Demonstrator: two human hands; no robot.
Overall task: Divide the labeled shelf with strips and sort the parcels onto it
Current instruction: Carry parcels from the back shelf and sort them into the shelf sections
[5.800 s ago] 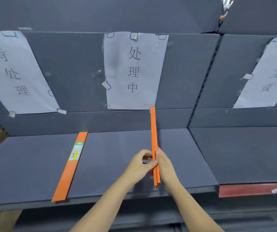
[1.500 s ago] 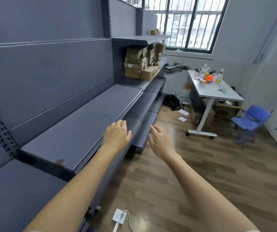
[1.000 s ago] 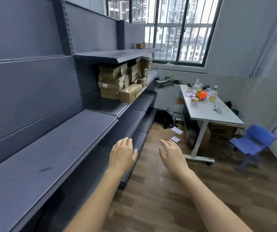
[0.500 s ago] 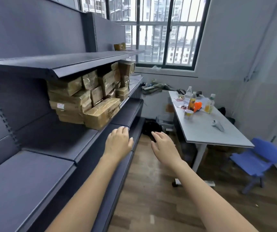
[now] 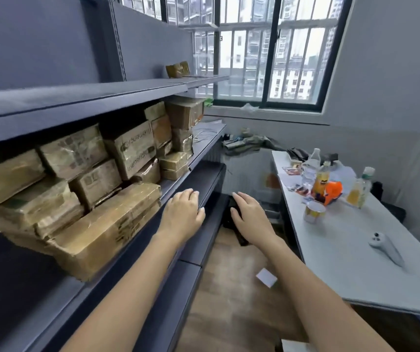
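Observation:
A stack of several brown taped parcels [image 5: 97, 179] fills the middle grey shelf [image 5: 198, 148] on the left. The nearest one, a long flat parcel [image 5: 107, 224], lies at the shelf's front edge. My left hand [image 5: 183, 214] hovers just right of that parcel, over the shelf edge, fingers apart and holding nothing. My right hand [image 5: 252, 217] is beside it over the aisle, also spread and holding nothing. The labelled shelf and the orange strips are out of view.
A white table [image 5: 351, 262] stands on the right with bottles [image 5: 320, 179], a paper cup [image 5: 313, 212] and a white controller [image 5: 386, 247]. Two small parcels [image 5: 178, 69] sit on the upper shelf [image 5: 102, 95]. A barred window [image 5: 267, 49] is ahead. A paper slip [image 5: 266, 276] lies on the wooden floor.
I have left the labelled shelf and its orange strips and walked along the shelving to the parcel stack, which is now close on my left. Both hands stay raised and hold nothing.

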